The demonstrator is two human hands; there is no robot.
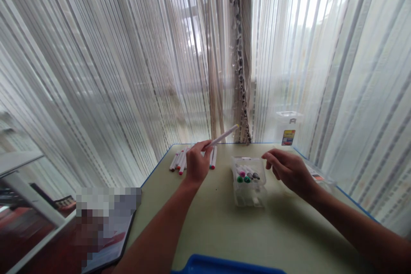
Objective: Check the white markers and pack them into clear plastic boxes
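Observation:
My left hand (198,163) pinches a white marker (224,135) with a yellow tip, raised above the table and slanting up to the right. Behind and beside that hand lies a loose group of white markers (180,162) with coloured ends, partly hidden by it. A clear plastic case (249,197) stands in the middle, holding several markers (246,174) with green, pink and grey ends. Just right of the case hovers my right hand (285,168), its fingers bent and thumb close to them; whether anything is between the fingertips is too small to tell.
At the back right corner stands a clear box (287,130) with a label. Another clear plastic piece (321,177) lies behind my right forearm. A blue tray edge (231,265) shows at the front. Sheer curtains (180,60) hang behind the pale table (205,222). A blurred-out screen (109,227) is at left.

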